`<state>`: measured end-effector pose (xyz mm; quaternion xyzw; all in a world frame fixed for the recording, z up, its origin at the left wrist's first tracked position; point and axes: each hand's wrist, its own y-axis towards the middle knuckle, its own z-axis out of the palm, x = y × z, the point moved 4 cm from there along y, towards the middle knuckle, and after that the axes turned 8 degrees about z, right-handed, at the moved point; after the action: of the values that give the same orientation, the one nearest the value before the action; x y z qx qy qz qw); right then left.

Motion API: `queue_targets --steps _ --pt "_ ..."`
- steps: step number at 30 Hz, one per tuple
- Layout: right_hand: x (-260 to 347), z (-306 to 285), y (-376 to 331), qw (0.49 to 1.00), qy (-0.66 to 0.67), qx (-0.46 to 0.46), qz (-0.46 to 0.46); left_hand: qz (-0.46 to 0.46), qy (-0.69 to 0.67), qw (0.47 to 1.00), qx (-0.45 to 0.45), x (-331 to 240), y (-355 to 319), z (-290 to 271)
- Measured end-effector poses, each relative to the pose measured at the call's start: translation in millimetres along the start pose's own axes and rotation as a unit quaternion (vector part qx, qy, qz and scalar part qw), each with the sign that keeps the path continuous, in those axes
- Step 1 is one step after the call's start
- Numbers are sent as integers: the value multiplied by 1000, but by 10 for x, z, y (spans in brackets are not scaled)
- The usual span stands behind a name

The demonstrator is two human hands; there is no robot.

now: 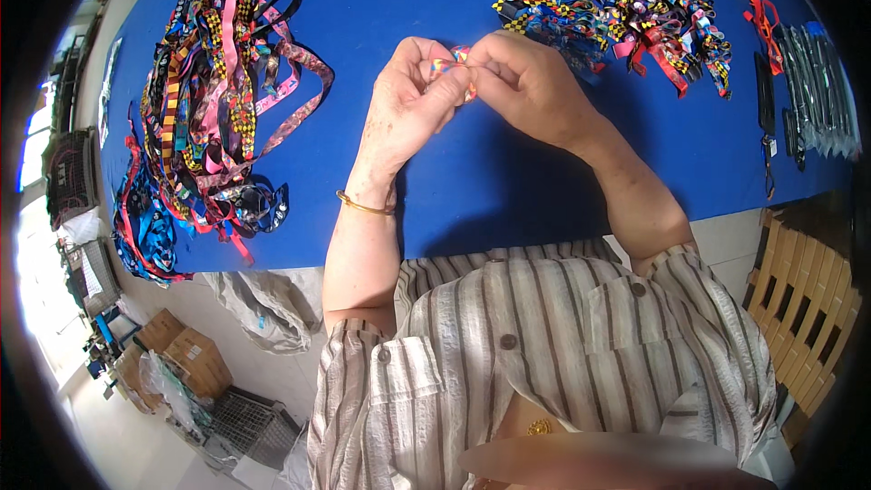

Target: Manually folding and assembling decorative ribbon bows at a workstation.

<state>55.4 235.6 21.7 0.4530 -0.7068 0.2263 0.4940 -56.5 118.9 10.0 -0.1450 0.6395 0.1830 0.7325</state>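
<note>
Close together over the blue table [363, 0], both my hands grip one small piece of brightly patterned ribbon [440, 65], in red, yellow and light blue. My left hand [408, 100] pinches it between thumb and bent fingers. The fingers of my right hand [526, 82] close on its other side, at a spot that looks thin and drawn together. Most of the ribbon is covered by my fingers, so I cannot tell its full shape. To the left lies a tangled heap of long patterned straps [231, 73], pink, black-and-yellow checked and multicoloured.
Many short looped straps [626, 0] are piled at the far right. Beyond them lie an orange-red tool with loop handles [769, 32], a black strap [766, 100] and dark plastic packets [817, 82]. Cardboard boxes [195, 358] stand on the floor at left; a slatted brown stack [798, 308] at right.
</note>
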Motion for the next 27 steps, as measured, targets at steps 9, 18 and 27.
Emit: queue_targets --steps 9,18,27 --pt "-293 29 73 979 133 38 149 16 -50 998 24 -8 -3 1" --pt "-181 52 41 967 227 -5 113 -33 -99 995 7 53 36 -28" --pt "133 33 -37 991 17 -52 -126 -29 -205 978 -30 91 32 -184"
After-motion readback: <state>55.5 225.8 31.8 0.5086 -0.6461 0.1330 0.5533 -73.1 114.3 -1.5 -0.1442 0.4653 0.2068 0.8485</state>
